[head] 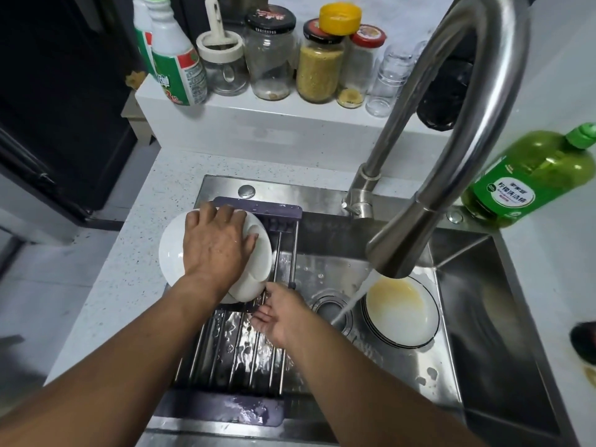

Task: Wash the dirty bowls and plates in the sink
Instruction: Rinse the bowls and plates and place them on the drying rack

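My left hand point(216, 243) lies on top of white bowls point(254, 272) stacked upside down at the far end of the drying rack point(238, 343) over the sink's left side, fingers curled over their far edge. My right hand point(280, 314) hovers palm up and relaxed just below the bowls, above the rack, holding nothing. A dirty white plate point(401, 312) with yellow residue lies in the steel sink point(467, 333) under the tap point(419, 195); water runs down beside its left rim.
A green dish-soap bottle point(529, 175) lies on the counter at the right. Jars point(317, 62) and spray bottles point(175, 59) line the back ledge. The drain point(329, 309) sits left of the plate. A dark object point(583, 341) shows at the right edge.
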